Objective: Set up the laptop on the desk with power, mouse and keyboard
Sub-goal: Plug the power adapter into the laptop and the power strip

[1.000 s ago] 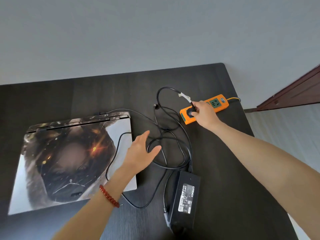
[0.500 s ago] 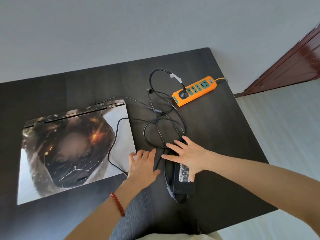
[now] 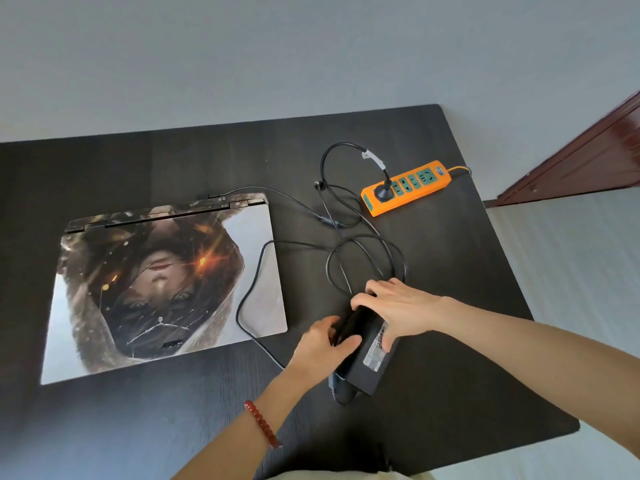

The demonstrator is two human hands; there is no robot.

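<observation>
Laptop (image 3: 166, 285) lies closed, lid up, in the left half of the frame on the dark desk (image 3: 450, 341); printed artwork covers the lid. Thin black cable (image 3: 252, 289) runs from its rear edge, loops across the lid's right side and joins the tangle at centre. Power brick (image 3: 372, 355) sits lower centre, tilted up off the desk. My right hand (image 3: 398, 313) grips its upper end, fingers curled over the top. My left hand (image 3: 325, 344) grips its left side, thumb on top; red bead bracelet (image 3: 263, 424) on that wrist. Orange power strip (image 3: 407, 192) lies upper right, black plug (image 3: 383, 192) seated in its leftmost socket.
</observation>
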